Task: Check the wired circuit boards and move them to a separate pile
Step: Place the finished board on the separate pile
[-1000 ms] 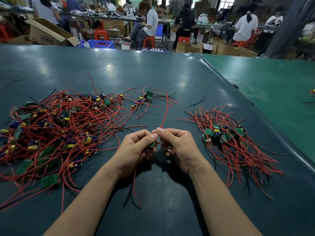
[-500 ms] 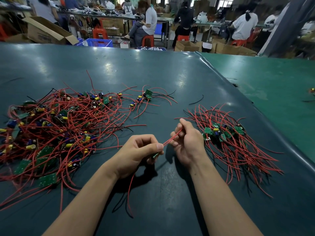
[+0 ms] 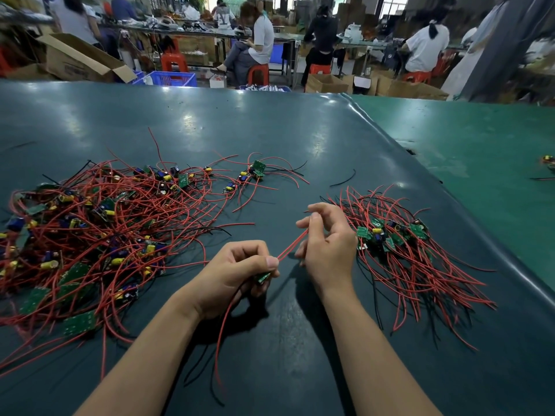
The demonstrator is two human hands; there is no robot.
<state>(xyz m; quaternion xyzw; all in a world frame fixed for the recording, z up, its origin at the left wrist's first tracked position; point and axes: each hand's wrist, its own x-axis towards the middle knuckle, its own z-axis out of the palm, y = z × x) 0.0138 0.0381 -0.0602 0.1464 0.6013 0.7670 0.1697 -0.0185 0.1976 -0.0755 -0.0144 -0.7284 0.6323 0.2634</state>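
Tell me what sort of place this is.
Most likely an electronics assembly workshop: heaps of wired circuit boards on a work table, seated workers at benches behind, and cardboard boxes on the floor.

Red wires (image 3: 292, 245), green boards (image 3: 78, 323), dark teal mat (image 3: 270, 130), possibly yellow capacitors (image 3: 377, 230)

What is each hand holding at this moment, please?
Left hand: closed, pinching a small green circuit board.
Right hand: closed on the red wires that run from that board.
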